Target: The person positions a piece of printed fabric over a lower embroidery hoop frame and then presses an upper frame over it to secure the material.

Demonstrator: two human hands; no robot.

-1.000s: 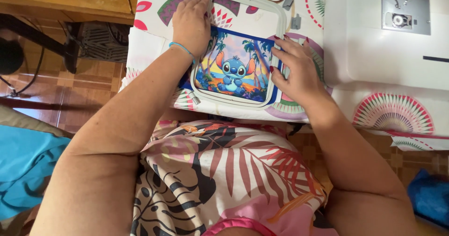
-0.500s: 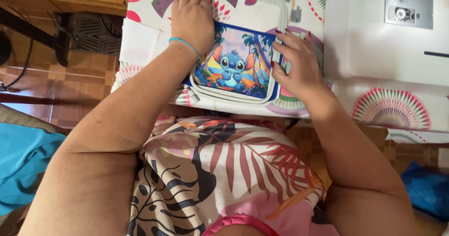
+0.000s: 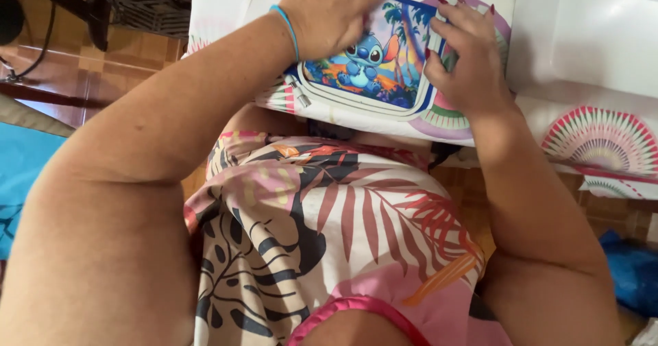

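Since half a second ago, our view has dipped closer and the printed pouch [image 3: 370,65] now sits higher in the frame, with our left hand [image 3: 336,10] slid further across its top so that it covers more of the picture than before. We see the pouch lying flat at the near edge of the table [image 3: 480,130], a rectangular piece with a blue border and a bright cartoon creature among palm trees printed on it, a white zipper [image 3: 298,92] running along its left side. Our left hand lies palm down on the upper left part of the pouch, fingers spread and pressing rather than clasping anything; a thin blue wristband [image 3: 288,27] circles that wrist. Our right hand [image 3: 466,58] is curled around the right edge of the pouch, fingertips tucked over the border and pinching it. Beneath the pouch lies a white cloth [image 3: 596,140] printed with pink and green fan shapes, spread over the tabletop. To the right stands the white body of a sewing machine [image 3: 582,37]. Nearer to us, our lap is covered by a leaf-patterned dress [image 3: 329,236]. At far left, a wooden floor [image 3: 62,78] shows.
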